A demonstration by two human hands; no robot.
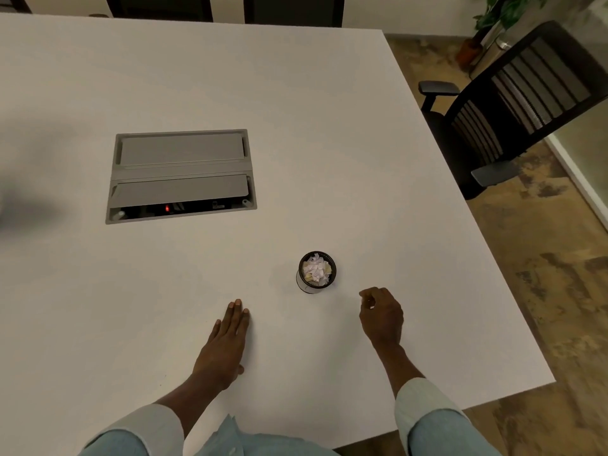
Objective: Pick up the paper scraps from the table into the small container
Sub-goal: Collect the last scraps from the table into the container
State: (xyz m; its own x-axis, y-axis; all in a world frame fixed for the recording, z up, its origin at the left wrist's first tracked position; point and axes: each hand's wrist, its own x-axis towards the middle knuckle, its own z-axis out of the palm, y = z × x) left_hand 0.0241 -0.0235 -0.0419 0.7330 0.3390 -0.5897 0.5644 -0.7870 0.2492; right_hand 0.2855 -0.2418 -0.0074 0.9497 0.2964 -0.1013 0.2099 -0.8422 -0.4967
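White table (296, 126) looks bare; small container (316, 271) brims with paper scraps (316, 268). I judge collecting finished. Left hand (223, 340) flat, released; right hand (381, 315) loosely curled, whether grasping anything I cannot tell. Next: check for strays.

The scene is lit softly and evenly from overhead, and no hard glare is produced on the white table (296, 126). A dim, warm cast is seen toward the edges of the frame. Faint shadows are thrown just beside the left hand (223, 343) and under the right hand (381, 317). A large, blurred grey smudge is seen far to the left of the left hand, at the frame edge. Straight table edges are bent by wide-angle distortion, most strongly beyond the right hand. The chair (513, 106) and plant (503, 11) far ahead of the right hand are rendered softly.
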